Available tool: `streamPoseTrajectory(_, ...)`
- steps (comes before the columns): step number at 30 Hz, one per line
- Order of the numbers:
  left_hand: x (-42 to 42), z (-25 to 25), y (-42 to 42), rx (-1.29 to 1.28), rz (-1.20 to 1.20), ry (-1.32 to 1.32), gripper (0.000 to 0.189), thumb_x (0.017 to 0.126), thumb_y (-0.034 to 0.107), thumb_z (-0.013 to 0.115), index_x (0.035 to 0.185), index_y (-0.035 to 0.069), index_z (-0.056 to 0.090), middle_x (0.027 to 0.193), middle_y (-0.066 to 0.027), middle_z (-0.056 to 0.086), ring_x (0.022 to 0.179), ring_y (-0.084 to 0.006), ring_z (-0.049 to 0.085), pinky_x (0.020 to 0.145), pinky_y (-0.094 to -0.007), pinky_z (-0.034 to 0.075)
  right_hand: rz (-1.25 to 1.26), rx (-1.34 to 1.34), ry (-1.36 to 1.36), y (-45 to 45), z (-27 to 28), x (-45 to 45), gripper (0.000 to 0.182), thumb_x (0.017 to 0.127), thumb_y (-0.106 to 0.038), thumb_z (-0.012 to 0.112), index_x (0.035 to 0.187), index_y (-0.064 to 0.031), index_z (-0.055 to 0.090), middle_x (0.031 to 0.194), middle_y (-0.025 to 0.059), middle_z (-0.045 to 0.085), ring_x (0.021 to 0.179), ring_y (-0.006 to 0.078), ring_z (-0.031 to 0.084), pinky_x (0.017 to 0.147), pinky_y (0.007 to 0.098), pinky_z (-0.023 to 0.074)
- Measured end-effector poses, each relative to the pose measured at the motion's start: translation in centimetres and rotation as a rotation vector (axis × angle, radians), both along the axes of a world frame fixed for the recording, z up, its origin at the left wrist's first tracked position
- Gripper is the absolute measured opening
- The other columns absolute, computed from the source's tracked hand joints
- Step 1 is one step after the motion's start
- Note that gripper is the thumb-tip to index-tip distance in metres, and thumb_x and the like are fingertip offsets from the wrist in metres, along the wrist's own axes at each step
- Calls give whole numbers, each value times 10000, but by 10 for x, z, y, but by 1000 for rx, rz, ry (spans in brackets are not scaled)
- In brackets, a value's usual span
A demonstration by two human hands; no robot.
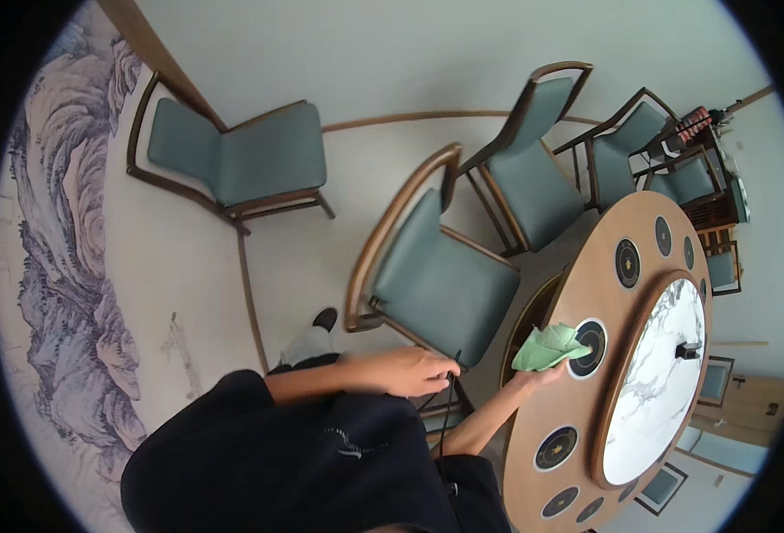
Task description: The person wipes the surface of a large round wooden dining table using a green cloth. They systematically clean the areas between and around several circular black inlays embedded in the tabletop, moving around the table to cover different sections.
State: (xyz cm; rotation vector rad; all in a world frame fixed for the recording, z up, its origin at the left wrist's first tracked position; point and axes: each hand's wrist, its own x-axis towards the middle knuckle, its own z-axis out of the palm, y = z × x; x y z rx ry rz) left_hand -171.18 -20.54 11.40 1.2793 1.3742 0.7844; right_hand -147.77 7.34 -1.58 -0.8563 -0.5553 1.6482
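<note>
My right hand [544, 374] holds a folded light green cloth [552, 348] at the near edge of a round wooden dining table [582, 286]. The cloth partly covers a round black disc with a pale rim [588, 356] on the tabletop. In front of my dark shirt, my left hand [422, 372] is bent with its fingertips together on a thin black cord [446, 420]. Just beyond that hand is a wooden chair with a grey-green padded seat [462, 293], turned at an angle beside the table.
A raised turntable with a white marble-patterned top [655, 386] bears a small black box [687, 350]. More black discs [556, 448] ring it. Another padded chair [532, 186] stands along the table; one [258, 160] stands by the wall. A landscape mural [72, 266] covers the left wall.
</note>
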Motion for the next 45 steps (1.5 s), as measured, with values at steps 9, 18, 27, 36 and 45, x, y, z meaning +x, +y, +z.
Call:
streamPoseTrajectory(9,-92,-7,-120,94,-27,54,374,1054,268,531,1349,45,591,1181,-204,706,1103,-378,672,943,-480,526,-19,80,-99,-131,23,-34,553,1089,-383,416,1508,-30,497,1427,193,593,1214,415,638,994,594,569)
streamPoseTrajectory(18,-121,-5,-139,-16,6,24,377,1054,272,523,1351,46,577,1153,-212,713,1069,-389,684,909,-495,530,0,-18,-135,-151,-6,-77,576,1066,-404,463,1517,-48,498,1466,203,558,1272,426,604,1047,621,529)
streamPoseTrajectory(27,-195,11,-120,-68,-59,-120,375,1067,266,512,1345,31,601,1157,-160,732,1054,-354,701,916,-445,532,-6,-102,-310,-181,30,-157,601,1077,-419,460,1549,-47,452,1480,180,556,1292,406,601,1059,602,525)
streamPoseTrajectory(36,-321,-56,-89,-109,-324,-76,404,1053,286,551,1389,62,571,1124,-167,730,1048,-373,697,906,-470,532,-384,-141,-396,-235,80,-214,591,1063,-432,441,1528,-71,491,1434,172,594,1244,373,633,1010,589,555)
streamPoseTrajectory(45,-543,-98,-117,-478,-239,376,463,1028,293,544,1395,13,575,1349,-224,659,1260,-412,601,1065,-502,469,-552,-95,-360,-254,119,-302,505,1085,-362,458,1471,-45,538,1398,157,620,1207,359,652,978,552,579)
